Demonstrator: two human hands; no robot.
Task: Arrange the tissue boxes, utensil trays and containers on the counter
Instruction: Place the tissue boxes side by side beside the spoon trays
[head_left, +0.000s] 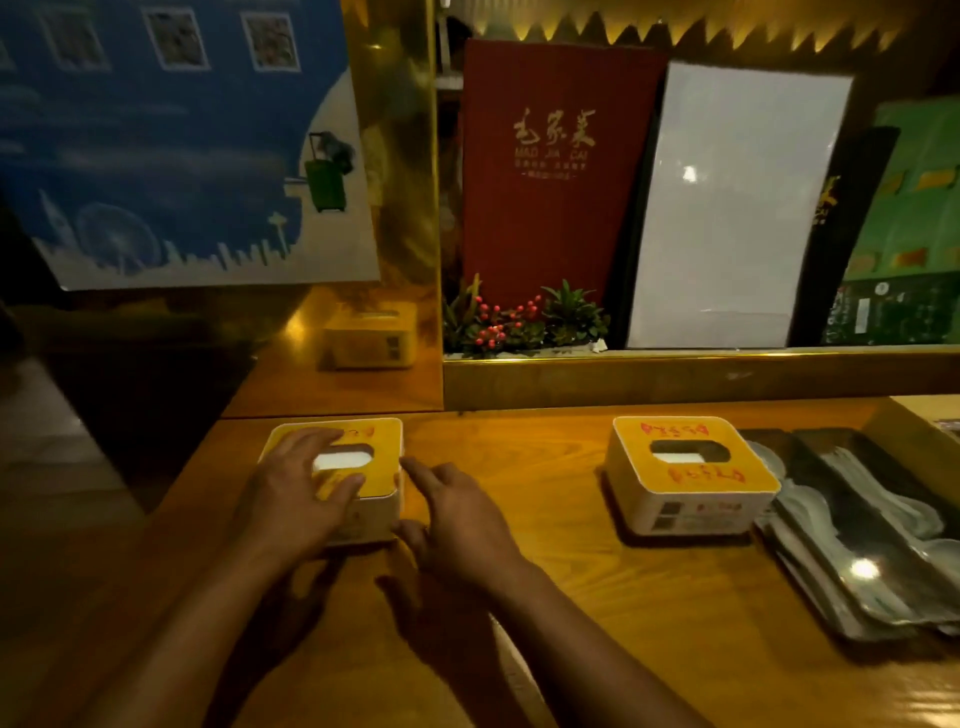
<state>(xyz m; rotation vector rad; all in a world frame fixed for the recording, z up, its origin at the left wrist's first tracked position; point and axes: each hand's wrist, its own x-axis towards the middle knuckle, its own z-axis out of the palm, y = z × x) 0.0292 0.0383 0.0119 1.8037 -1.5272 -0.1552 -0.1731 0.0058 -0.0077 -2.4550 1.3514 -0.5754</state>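
Observation:
A yellow-topped white tissue box (379, 457) stands at the counter's far left, close to the back corner. My left hand (296, 493) lies flat on its lid, fingers spread around the slot. My right hand (457, 519) is just right of that box, fingers apart, thumb near its front right corner; whether it touches the box is unclear. A second matching tissue box (691, 467) stands to the right. Beside it lie dark utensil trays (857, 525) with wrapped cutlery.
The wooden counter (545, 597) ends in a gold ledge (675, 374) at the back. On the ledge stand a red menu (550, 171), a white board (732, 208) and a small plant with red berries (514, 319). A mirrored gold panel (395, 208) reflects the left box.

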